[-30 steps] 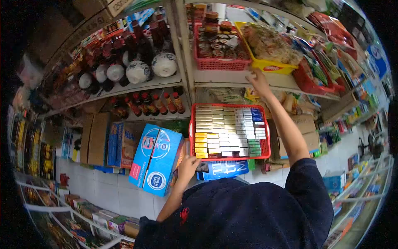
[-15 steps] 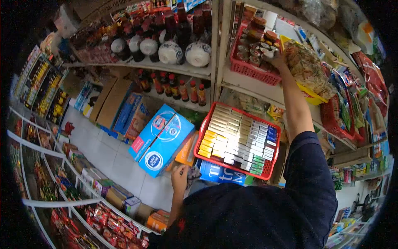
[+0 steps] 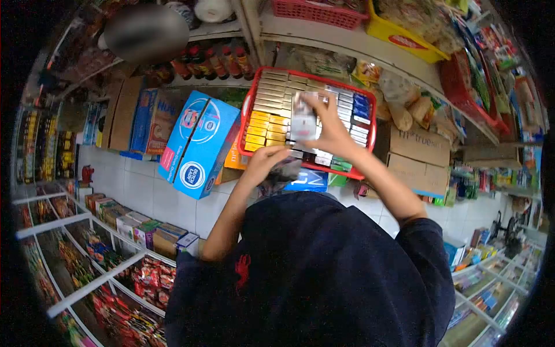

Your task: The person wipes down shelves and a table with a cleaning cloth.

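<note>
A red plastic basket (image 3: pixel 373 124) holds rows of small cigarette packs (image 3: pixel 272 97) in gold, yellow, white, blue and green. Over its middle, my right hand (image 3: pixel 334 130) grips a whitish cigarette pack (image 3: pixel 304 120) between thumb and fingers; motion blurs the pack. My left hand (image 3: pixel 265 165) is at the basket's front edge, its fingers close together and pointing right. Just under those fingers is a dark crumpled plastic bag (image 3: pixel 283 172). Whether the left fingers hold the bag or something small cannot be made out.
Left of the basket stands a blue Dutch Lady carton (image 3: pixel 199 144); a brown cardboard box (image 3: pixel 419 159) is on the right. Behind are sauce bottles (image 3: pixel 217 62), a red crate (image 3: pixel 321 13) and a yellow tray (image 3: pixel 404 40) on shelves. A glass display case (image 3: pixel 87 243) stands lower left.
My right hand has come down from the red crate on the shelf to the basket and now has a pack. My left hand has moved up to the basket edge. The view has shifted.
</note>
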The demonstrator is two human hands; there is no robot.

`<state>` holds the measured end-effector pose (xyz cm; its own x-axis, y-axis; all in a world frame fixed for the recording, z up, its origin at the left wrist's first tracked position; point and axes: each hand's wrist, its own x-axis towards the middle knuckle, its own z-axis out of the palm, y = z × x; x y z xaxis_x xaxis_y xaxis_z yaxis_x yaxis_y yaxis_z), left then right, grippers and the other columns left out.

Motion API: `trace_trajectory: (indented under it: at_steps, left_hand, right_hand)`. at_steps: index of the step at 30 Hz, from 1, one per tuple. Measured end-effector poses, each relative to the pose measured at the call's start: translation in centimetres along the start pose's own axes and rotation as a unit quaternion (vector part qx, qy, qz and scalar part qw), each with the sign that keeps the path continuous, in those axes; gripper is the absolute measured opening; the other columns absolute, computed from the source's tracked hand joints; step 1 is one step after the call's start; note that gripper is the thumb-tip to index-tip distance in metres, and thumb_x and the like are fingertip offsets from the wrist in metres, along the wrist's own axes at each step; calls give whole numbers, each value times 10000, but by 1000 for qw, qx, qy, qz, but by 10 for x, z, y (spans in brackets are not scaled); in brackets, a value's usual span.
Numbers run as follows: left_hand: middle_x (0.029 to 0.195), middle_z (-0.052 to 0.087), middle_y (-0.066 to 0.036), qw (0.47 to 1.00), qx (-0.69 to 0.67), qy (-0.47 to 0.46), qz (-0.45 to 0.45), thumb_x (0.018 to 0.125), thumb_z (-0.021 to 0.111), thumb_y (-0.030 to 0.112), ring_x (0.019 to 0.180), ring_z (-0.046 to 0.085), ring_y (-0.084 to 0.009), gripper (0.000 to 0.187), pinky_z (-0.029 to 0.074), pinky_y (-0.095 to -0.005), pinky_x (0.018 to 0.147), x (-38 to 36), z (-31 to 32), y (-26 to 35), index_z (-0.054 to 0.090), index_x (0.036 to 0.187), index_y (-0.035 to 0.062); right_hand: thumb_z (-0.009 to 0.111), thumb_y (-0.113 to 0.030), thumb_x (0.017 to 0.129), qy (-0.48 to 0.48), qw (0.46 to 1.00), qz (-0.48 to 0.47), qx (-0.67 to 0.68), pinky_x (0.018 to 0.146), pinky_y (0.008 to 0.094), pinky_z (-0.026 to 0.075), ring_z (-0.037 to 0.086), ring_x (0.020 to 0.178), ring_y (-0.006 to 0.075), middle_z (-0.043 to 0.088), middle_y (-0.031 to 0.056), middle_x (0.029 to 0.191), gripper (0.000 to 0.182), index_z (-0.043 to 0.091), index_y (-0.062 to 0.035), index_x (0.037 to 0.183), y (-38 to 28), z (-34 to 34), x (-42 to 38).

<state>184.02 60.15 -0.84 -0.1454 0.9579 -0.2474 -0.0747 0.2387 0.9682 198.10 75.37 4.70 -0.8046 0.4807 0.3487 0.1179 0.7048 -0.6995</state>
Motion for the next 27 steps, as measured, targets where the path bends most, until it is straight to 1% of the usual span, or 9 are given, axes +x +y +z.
trace_trajectory:
  at_steps: [4, 5, 8, 10, 11, 14, 17, 20, 27]
  left_hand:
    - [868, 614, -34, 994, 12, -101, -32, 761, 626, 169, 764, 556, -105, 261, 439, -240, 728, 22, 33, -16, 606, 960, 2]
    - [851, 611, -31, 992, 42, -117, -3, 756, 628, 174, 757, 547, -93, 256, 445, -248, 700, 27, 36, -38, 607, 934, -8]
    - [842, 625, -77, 986, 70, -144, -38, 732, 647, 218, 769, 571, -140, 300, 446, -282, 698, 26, 36, -35, 604, 923, -10]
    - [838, 619, -137, 936, 320, -145, 17, 713, 645, 319, 783, 590, -235, 365, 448, -327, 697, 29, 32, -34, 606, 937, 34]
    - [838, 619, -137, 936, 321, -146, 16, 713, 645, 319, 783, 590, -235, 365, 448, -327, 697, 30, 32, -35, 606, 937, 34]
    - [838, 607, -160, 890, 441, -113, 5, 713, 595, 432, 798, 578, -316, 399, 451, -378, 681, 32, 30, -32, 616, 968, 127]
    - [830, 606, -161, 885, 450, -115, -16, 713, 594, 432, 784, 585, -313, 439, 454, -380, 660, 37, 17, -60, 590, 1053, 154]
    - [842, 609, -164, 875, 474, -94, -9, 718, 582, 436, 787, 589, -310, 458, 457, -385, 664, 29, 18, -54, 564, 1106, 193]
    - [825, 611, -139, 872, 487, -31, 23, 710, 572, 414, 760, 593, -298, 417, 472, -391, 646, 24, 20, -64, 578, 1084, 229]
  right_hand:
    - [724, -106, 549, -5, 996, 79, -30, 707, 434, 484, 514, 864, 452, 210, 208, 1259, 910, 231, -171, 1312, 7, 24, -70]
    - [734, -74, 566, -50, 987, 146, 37, 890, 379, 397, 408, 1078, 327, 182, 162, 1277, 903, 235, -110, 1318, 10, 23, -81]
    - [718, -79, 611, 39, 965, 165, 198, 880, 363, 395, 390, 1105, 271, 204, 135, 1285, 871, 215, -91, 1322, 23, 21, -108]
    - [705, -141, 657, 81, 973, 179, 120, 736, 335, 452, 560, 835, 269, 417, 220, 1153, 642, 388, -49, 1208, 39, 29, -119]
    - [705, -141, 657, 82, 973, 181, 121, 736, 335, 452, 560, 835, 269, 417, 220, 1153, 642, 388, -49, 1208, 47, 36, -123]
    - [671, -125, 694, 38, 955, 256, 147, 669, 305, 443, 576, 726, 219, 587, 136, 768, 284, 548, 21, 905, 59, 50, -124]
    - [676, -152, 689, -3, 941, 318, 117, 682, 326, 445, 573, 764, 258, 584, 159, 836, 328, 546, 4, 946, 59, 51, -118]
    - [677, -188, 687, 36, 976, 206, -59, 706, 354, 442, 557, 826, 294, 582, 162, 866, 352, 549, -15, 966, 79, 63, -124]
    - [660, -207, 674, -17, 981, 141, -135, 618, 403, 393, 507, 714, 325, 534, 149, 720, 305, 537, -7, 869, 65, 52, -106]
